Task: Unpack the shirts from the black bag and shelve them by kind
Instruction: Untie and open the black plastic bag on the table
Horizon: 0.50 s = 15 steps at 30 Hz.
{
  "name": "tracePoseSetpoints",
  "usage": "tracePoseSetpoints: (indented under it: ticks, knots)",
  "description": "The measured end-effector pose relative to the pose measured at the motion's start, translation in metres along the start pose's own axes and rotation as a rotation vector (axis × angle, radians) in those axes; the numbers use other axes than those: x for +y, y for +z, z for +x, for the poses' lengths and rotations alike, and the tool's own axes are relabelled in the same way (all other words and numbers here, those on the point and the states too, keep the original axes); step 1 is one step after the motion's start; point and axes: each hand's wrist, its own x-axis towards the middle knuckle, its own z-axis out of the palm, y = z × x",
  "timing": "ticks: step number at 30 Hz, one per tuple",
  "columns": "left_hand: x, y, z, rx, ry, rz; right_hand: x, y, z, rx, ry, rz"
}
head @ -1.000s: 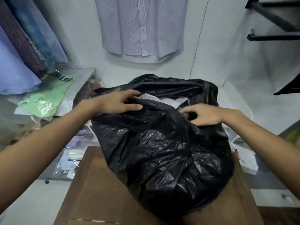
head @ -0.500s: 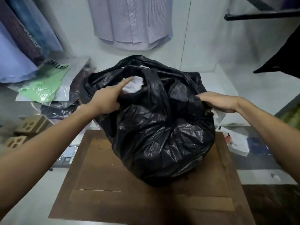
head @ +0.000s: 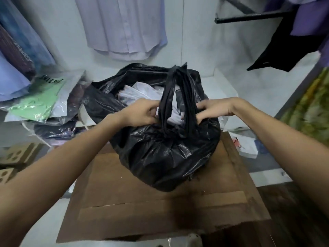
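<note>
A bulging black plastic bag [head: 165, 155] sits on a brown wooden stool top [head: 142, 202]. Its two handles [head: 176, 97] are knotted together and stand upright over the mouth. White wrapped shirts [head: 142, 92] show inside the open mouth. My left hand [head: 142, 113] grips the bag's near rim just left of the handles. My right hand [head: 213, 109] grips the rim just right of them, fingers curled into the plastic.
A shelf [head: 222, 77] runs behind the bag. On its left lie packed shirts, one green [head: 41, 98], in clear wrappers. Shirts hang on the wall [head: 124, 27] and at left. A black rail [head: 249, 17] with dark garments is at upper right. Cardboard boxes [head: 16, 155] sit at lower left.
Both hands moved in from the bag's outer sides to the rim beside the knotted handles. The handles now stand upright and more white packing shows in the mouth.
</note>
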Motion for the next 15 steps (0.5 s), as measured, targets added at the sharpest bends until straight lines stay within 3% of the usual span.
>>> tracePoseSetpoints:
  ticks: [4, 8, 11, 13, 15]
  knots:
    - [-0.012, -0.001, -0.009, 0.035, 0.173, 0.289, 0.008, 0.014, -0.012, 0.036, 0.051, -0.169]
    - [-0.029, -0.005, -0.046, 0.1, 0.204, 0.498, 0.032, 0.026, -0.023, 0.385, 0.01, -0.568]
    - [-0.043, -0.008, -0.063, -0.101, 0.078, 0.609, 0.052, 0.04, -0.029, 0.656, -0.001, -0.801]
    - [-0.048, -0.007, -0.068, -0.236, 0.157, 0.572, 0.056, 0.054, -0.032, 0.704, -0.019, -0.84]
    - [-0.038, -0.005, -0.071, -0.287, 0.22, 0.376, 0.053, 0.065, -0.033, 0.813, -0.042, -0.794]
